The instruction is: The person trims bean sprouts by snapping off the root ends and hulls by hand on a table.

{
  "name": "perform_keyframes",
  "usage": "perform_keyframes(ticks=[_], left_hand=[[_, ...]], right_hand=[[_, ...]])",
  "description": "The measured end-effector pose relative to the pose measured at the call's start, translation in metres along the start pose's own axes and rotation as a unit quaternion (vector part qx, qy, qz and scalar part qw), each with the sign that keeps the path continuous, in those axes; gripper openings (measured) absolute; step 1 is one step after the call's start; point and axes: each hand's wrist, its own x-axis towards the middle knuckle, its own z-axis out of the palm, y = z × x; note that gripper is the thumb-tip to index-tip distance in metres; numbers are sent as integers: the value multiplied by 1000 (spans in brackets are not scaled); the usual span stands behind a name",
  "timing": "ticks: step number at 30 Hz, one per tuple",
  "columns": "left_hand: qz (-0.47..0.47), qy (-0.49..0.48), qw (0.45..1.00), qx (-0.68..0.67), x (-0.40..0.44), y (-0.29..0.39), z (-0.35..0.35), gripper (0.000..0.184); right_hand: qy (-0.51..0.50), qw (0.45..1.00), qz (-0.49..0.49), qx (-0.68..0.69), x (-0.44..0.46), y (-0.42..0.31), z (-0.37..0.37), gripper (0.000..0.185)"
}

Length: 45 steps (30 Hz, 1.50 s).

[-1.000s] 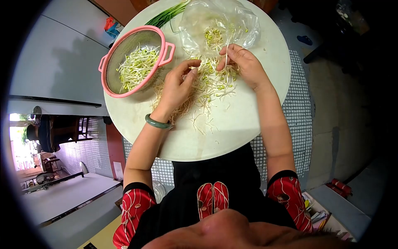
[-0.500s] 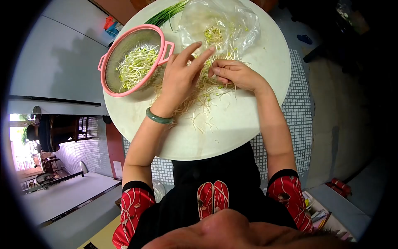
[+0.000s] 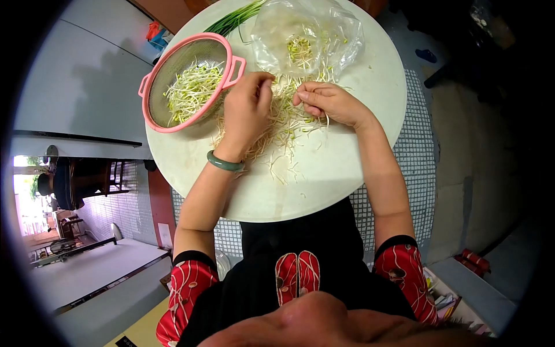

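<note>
Loose bean sprouts (image 3: 281,136) with pale stems and yellow-green heads lie heaped on the round white table (image 3: 324,191). Over the left part of this heap is my left hand (image 3: 245,110), its fingers curled together; whatever is at its fingertips is hidden. My right hand (image 3: 335,104) is closed in a pinch at the heap's right side, apparently on a bean sprout, with thin stems showing under the fingers. A pink-rimmed mesh colander (image 3: 145,110) holding more sprouts stands left of my left hand. Beyond both hands, a clear plastic bag (image 3: 344,40) contains further sprouts.
Long green stalks (image 3: 234,19) lie at the table's far edge, behind the colander. A green bangle (image 3: 225,162) circles my left wrist. Grey mosaic tiles (image 3: 421,150) cover the floor beside the table, and a dark slipper (image 3: 426,55) lies at the right.
My left hand has drawn back slightly toward me, and its spread fingers have curled shut. The right hand keeps nearly the same place and pinch.
</note>
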Motion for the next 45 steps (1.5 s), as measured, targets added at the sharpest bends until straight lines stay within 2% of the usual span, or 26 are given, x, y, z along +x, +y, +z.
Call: perform_keyframes(ticks=[2, 4, 8, 9, 12, 15, 21, 27, 33, 39, 42, 45], left_hand=[[-121, -5, 981, -150, 0, -3, 1, 13], [-208, -45, 931, -297, -2, 3, -3, 17], [-294, -164, 878, -341, -13, -2, 3, 21], [-312, -165, 868, -349, -13, -2, 5, 23], [-329, -172, 843, -389, -12, 1, 7, 25], [-292, -196, 871, -343, -14, 14, 12, 27], [-290, -163, 860, -388, -22, 2, 26, 24], [-269, -167, 908, -275, -21, 5, 22, 11], [-235, -151, 933, -228, -24, 3, 23, 8], [-339, -152, 851, -371, -24, -1, 19, 11], [-337, -143, 850, -379, -25, 9, 18, 14], [-302, -217, 849, -377, -29, 7, 17, 18]], right_hand=[[18, 1000, -24, 8, 4, 4, -3, 27], [51, 994, -46, 81, 7, 6, -4, 27], [85, 985, -48, 143, 5, -4, -1, 28], [74, 984, -48, 151, 6, -3, -1, 28], [56, 984, -46, 164, 6, 1, -3, 25], [61, 986, -44, 147, 7, 6, -4, 24], [66, 991, -50, 105, 6, 6, -1, 23], [87, 994, -31, 53, 8, 7, 2, 22], [124, 991, 1, -50, 9, 9, 3, 20], [122, 991, -15, -51, 11, 13, 6, 20], [131, 989, -10, -67, 11, 12, 3, 20], [155, 983, -17, -93, 11, 11, 5, 20]])
